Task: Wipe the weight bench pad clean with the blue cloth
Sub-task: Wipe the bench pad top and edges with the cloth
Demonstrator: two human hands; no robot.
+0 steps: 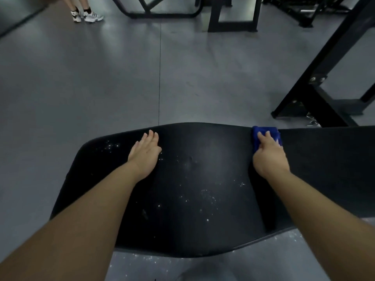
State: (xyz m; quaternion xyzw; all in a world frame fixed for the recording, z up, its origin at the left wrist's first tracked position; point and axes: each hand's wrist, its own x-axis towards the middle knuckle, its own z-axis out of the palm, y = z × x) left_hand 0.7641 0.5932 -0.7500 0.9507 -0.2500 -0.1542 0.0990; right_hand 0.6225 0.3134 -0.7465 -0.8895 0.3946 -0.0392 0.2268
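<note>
The black weight bench pad [203, 159] stretches across the lower half of the view, with white specks and smears scattered over its middle and left part. My left hand [145, 153] lies flat on the pad near its far edge, fingers together, holding nothing. My right hand [268, 157] presses the folded blue cloth [263, 131] against the pad at its far edge, to the right of the middle. The fingers cover the near part of the cloth.
Grey gym floor lies beyond the pad. A black steel rack frame [316, 94] stands at the right, close to the pad's far edge. More black machine frames [233, 19] stand at the back. A person's legs in white sneakers [87, 15] show at top left. White dust lies on the floor under the pad.
</note>
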